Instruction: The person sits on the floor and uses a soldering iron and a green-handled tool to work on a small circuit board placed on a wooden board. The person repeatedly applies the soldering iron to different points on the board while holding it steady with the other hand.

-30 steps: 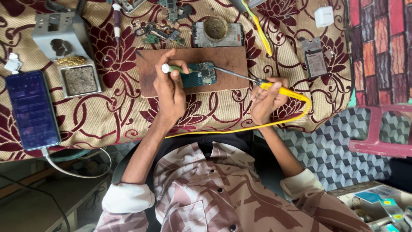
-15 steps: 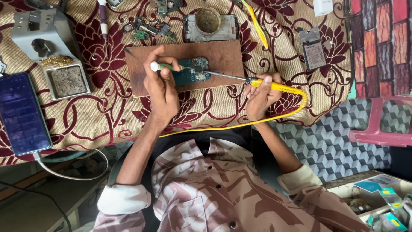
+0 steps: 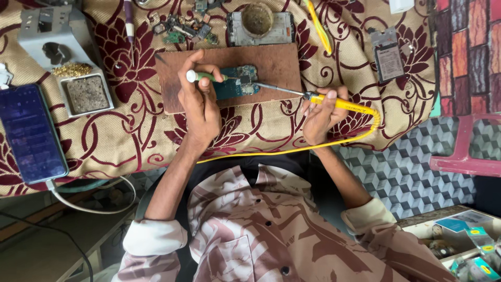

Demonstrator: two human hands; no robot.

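Soldering at a brown wooden board [image 3: 271, 60]
Right hand [image 3: 319, 116] grips yellow-handled soldering iron [image 3: 334, 102]; left hand [image 3: 201, 102] pinches green-handled tool [image 3: 201, 76] over teal circuit board [image 3: 237, 83]

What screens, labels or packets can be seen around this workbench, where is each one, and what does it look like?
Smartphone: far left on the patterned cloth, flat rectangle, dim blue screen lit, cable at its lower end.
Phone part with label: upper right on the cloth, dark grey rectangle bearing a pale sticker.
Small packets: lower right corner, in an open box, blue, green and yellow.
Frame with round tin: top centre, grey rectangle; no screen visible.
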